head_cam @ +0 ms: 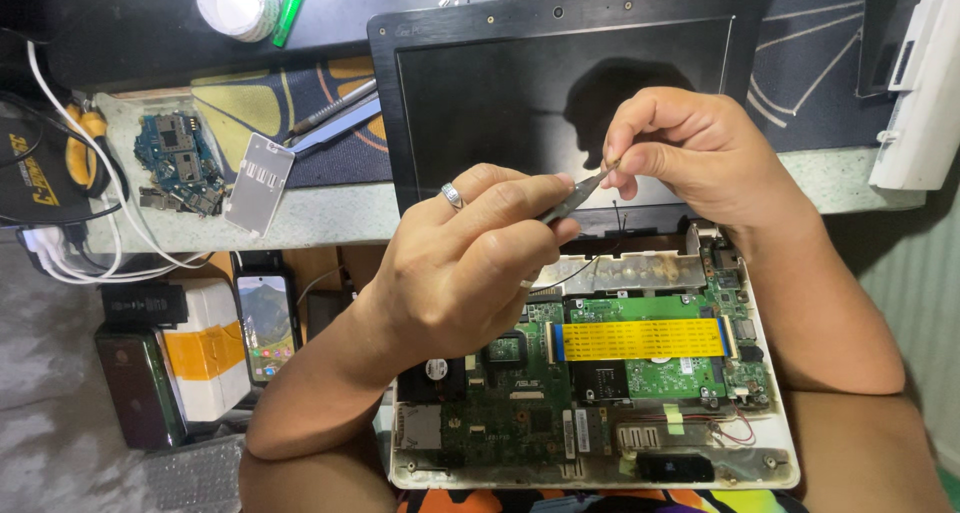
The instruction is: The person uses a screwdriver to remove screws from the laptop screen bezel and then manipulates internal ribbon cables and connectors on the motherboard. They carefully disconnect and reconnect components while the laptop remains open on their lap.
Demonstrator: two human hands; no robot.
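Observation:
An opened small laptop (770, 473) lies on my lap with its green circuit board (520, 413) and a yellow flat ribbon cable (640, 339) exposed. Its dark screen (500, 103) stands tilted back against the desk. My left hand (470, 263), with a ring on one finger, grips metal tweezers (572, 201) that point up and right. My right hand (690, 153) pinches a small thin part at the tweezers' tip, above the hinge area. A thin black wire (610, 241) hangs below the two hands.
On the desk at left lie a small blue circuit board (180, 158), a silver metal plate (257, 183), a white tub (238, 1) and a green pen (292, 3). A lit phone (267, 323), white cables (70, 253) and boxes sit below. A white casing (925, 93) is at right.

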